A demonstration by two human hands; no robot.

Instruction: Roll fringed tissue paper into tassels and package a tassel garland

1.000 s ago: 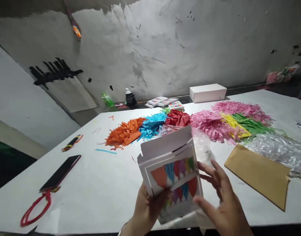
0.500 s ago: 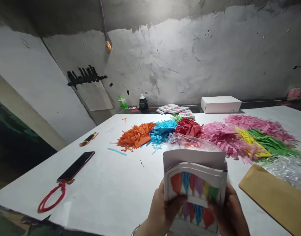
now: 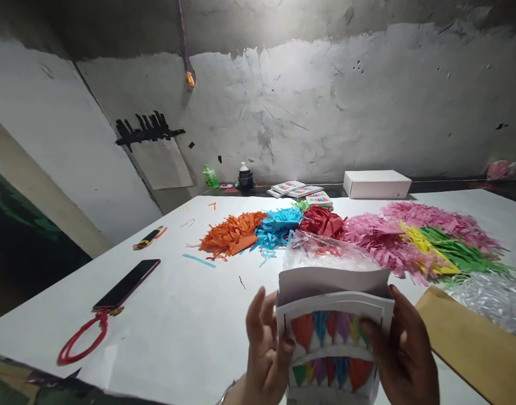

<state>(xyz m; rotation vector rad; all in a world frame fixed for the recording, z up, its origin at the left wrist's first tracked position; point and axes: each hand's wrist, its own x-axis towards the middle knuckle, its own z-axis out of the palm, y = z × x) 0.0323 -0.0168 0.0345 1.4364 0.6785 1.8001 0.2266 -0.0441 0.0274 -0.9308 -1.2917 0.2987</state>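
A white folded packaging card, printed with rows of colourful tassels, is upright in front of me. My right hand grips its right side, the thumb pressed on the printed front. Along the left edge is my left hand, open, its fingers apart and raised and its thumb at the card's edge. Behind the card's top flap shows a clear plastic bag. What lies behind the card is hidden.
Beyond lie orange, blue, red and pink paper tassels, with yellow and green ones rightward. A brown envelope is at right, a phone at left. A white box and several printed cards are at the back.
My left hand has loosened, its fingers now spread beside the card's left edge. My right hand has moved up the right side. The card's lower printed row shows more fully.
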